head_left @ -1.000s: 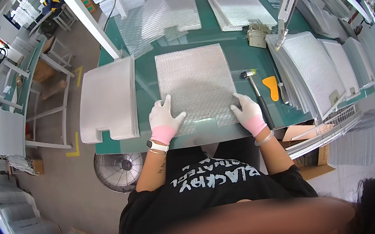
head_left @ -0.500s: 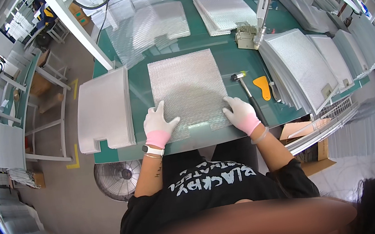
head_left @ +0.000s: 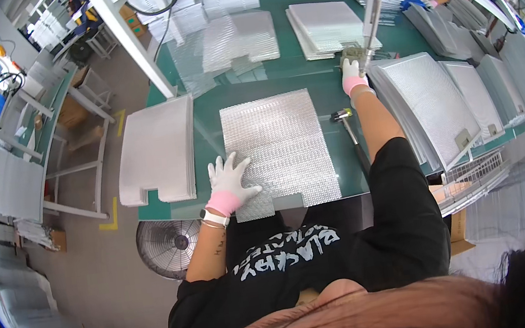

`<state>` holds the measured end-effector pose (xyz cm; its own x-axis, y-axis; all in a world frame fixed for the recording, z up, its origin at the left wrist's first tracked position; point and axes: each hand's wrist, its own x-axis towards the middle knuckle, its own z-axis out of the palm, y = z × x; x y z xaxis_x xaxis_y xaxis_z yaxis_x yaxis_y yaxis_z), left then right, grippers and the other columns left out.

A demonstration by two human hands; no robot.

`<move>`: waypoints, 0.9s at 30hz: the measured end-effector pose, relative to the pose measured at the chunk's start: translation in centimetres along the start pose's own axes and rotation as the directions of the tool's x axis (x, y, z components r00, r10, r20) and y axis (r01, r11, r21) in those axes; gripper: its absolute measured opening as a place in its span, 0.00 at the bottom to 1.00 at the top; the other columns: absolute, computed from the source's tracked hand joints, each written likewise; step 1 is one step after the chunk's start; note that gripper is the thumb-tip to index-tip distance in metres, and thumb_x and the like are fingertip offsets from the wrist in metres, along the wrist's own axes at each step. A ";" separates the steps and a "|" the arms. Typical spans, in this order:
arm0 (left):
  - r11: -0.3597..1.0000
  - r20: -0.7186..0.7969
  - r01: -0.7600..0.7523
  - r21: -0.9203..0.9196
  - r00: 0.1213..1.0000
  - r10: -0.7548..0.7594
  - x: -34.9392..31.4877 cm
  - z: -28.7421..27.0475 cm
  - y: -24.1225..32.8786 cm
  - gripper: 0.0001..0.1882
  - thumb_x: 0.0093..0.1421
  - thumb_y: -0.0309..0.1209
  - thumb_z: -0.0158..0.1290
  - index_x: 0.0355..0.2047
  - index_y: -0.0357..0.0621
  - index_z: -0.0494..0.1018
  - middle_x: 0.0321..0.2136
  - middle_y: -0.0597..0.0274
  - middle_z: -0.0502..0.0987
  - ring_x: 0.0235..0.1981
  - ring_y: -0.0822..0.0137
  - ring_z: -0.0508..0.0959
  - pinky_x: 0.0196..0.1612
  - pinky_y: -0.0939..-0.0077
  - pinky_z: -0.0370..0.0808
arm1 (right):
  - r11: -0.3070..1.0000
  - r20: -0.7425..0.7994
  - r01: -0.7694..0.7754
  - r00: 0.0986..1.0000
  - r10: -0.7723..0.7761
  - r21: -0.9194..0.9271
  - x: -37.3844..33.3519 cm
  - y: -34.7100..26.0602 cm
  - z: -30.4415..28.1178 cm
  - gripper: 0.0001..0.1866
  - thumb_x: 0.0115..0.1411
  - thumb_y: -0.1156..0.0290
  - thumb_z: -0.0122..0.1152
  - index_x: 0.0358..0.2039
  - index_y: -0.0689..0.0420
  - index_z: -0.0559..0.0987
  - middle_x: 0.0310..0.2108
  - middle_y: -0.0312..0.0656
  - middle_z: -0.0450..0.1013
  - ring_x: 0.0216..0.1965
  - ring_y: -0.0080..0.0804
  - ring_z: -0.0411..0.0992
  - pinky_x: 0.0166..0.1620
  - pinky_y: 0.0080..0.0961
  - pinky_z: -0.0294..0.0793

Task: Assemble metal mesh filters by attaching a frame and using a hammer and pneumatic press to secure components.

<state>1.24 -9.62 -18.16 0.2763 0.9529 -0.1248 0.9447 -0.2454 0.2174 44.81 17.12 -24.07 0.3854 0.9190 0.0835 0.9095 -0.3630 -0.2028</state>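
Observation:
A silvery mesh sheet [head_left: 276,142] lies on the green table before me, its notched near edge reaching over the table's front edge. My left hand [head_left: 228,182], in a white glove with a pink cuff, rests on the sheet's near left part with fingers spread. Stretched out to the far right, my gloved right hand [head_left: 353,79] touches a pile of small metal plates [head_left: 351,54]; its fingers point forward, and their tips are partly lost against the pile. Beside my right forearm lies a hammer [head_left: 342,115], its handle partly covered by the arm.
Stacks of mesh sheets stand at left [head_left: 158,151], far back [head_left: 327,26] and right [head_left: 430,102]. An upright metal tool [head_left: 375,10] stands past my right hand. A white frame post [head_left: 130,42] rises at the table's left. A floor fan [head_left: 170,246] sits below.
My right hand has left the sheet's right edge and reached forward to the metal plates. The sheet has shifted toward me, over the table edge. My left hand stays on it, fingers wider apart.

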 end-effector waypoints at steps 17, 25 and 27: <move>-0.565 0.400 0.380 -0.732 0.912 0.095 -11.7 10.4 4.3 0.22 0.70 0.44 0.42 0.44 0.33 0.69 0.37 0.54 0.74 0.42 0.62 0.75 0.50 0.63 0.73 | 0.383 -0.168 0.492 0.758 -0.631 0.782 -33.4 -5.1 -12.0 0.08 0.56 0.76 0.61 0.37 0.61 0.77 0.30 0.42 0.76 0.33 0.30 0.76 0.38 0.27 0.76; -0.548 0.338 0.249 -0.799 0.939 -0.067 -9.9 11.6 4.4 0.17 0.69 0.34 0.45 0.47 0.27 0.69 0.45 0.48 0.75 0.45 0.58 0.77 0.50 0.64 0.74 | -0.117 0.599 -0.742 0.613 -0.515 0.660 -46.8 -2.4 0.2 0.16 0.68 0.69 0.47 0.53 0.63 0.66 0.48 0.47 0.71 0.39 0.29 0.75 0.43 0.28 0.80; -0.498 0.351 0.263 -0.826 0.932 -0.090 -9.8 12.1 4.6 0.17 0.68 0.34 0.45 0.46 0.28 0.70 0.44 0.49 0.76 0.44 0.59 0.78 0.50 0.64 0.74 | -0.212 0.562 -0.740 0.637 -0.528 0.639 -46.0 -2.8 0.9 0.17 0.68 0.66 0.47 0.52 0.63 0.66 0.45 0.45 0.72 0.36 0.29 0.75 0.40 0.27 0.80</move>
<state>4.99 -22.26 -27.64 0.2347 0.8480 -0.4752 -0.5441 0.5197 0.6587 24.37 -24.02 -28.20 -0.3224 0.8633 -0.3883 -0.5773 -0.5044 -0.6422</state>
